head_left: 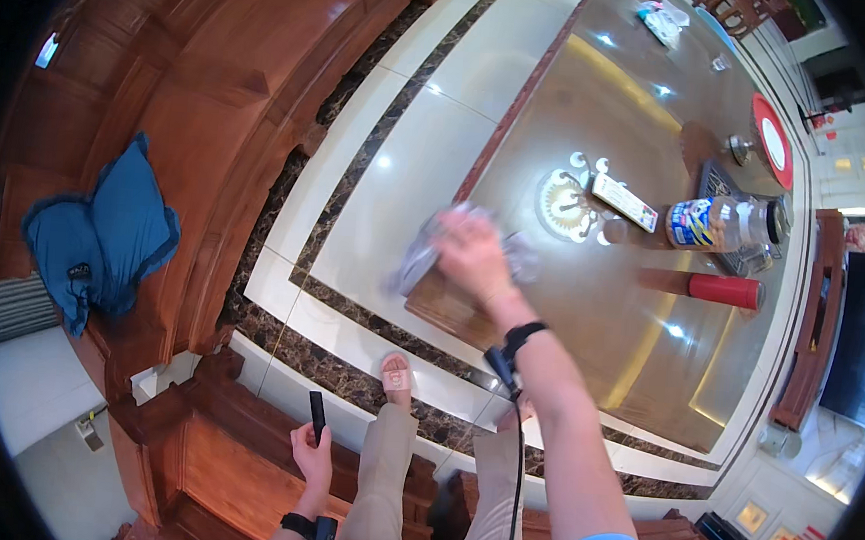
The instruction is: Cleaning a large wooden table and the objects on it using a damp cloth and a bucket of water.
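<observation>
My right hand (pixel 474 257) presses a crumpled grey-lilac cloth (pixel 415 262) onto the near left corner of a glossy brown table (pixel 574 325). Its fingers are bent over the cloth and slightly smeared by motion. Part of the cloth hangs past the table's left edge. Low on the left, beside my knee, my left hand (pixel 313 458) grips a slim black bar-shaped object (pixel 317 414) that points upward; its exact kind does not show. Both wrists wear black straps with small devices, and a cable runs down from the right one.
On the table stand a labelled clear jar (pixel 702 224) with a dark lid, a red cylinder (pixel 727 291), a white oblong object (pixel 625 202), a black tray (pixel 721 185) and a red-rimmed plate (pixel 762 118). Blue cushions (pixel 119 233) rest on a wooden bench (pixel 194 163) at left.
</observation>
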Available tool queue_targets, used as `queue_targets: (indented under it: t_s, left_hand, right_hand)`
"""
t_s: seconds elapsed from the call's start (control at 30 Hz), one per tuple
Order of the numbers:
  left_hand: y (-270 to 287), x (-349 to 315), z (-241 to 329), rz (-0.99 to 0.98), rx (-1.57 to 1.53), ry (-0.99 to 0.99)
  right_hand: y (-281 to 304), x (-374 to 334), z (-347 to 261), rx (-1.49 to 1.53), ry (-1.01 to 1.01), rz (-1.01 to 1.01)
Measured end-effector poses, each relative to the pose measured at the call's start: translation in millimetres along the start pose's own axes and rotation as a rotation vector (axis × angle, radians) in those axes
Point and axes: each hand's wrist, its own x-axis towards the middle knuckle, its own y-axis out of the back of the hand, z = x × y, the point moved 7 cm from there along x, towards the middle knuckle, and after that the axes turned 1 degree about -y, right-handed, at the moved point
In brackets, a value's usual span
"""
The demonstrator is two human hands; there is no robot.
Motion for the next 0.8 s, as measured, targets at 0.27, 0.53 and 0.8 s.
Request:
queue_targets:
  t_s: [0.27,0.53,0.8]
  left_hand:
    - [11.2,10.4,-51.2,0.035,0.085,0.043]
    - [-39.8,27.0,6.3,-0.11,0.007,-0.058]
    - [-72.9,30.7,90.5,-0.04,-0.146,-0.122]
  right_hand:
    - [-3.3,25.6,32.9,-0.22,-0.504,-0.002]
    - [-26.4,-97.8,-133.0,0.05,-0.377,-0.117]
    - [25.5,-28.9,-6.4,0.068,-0.37,0.17]
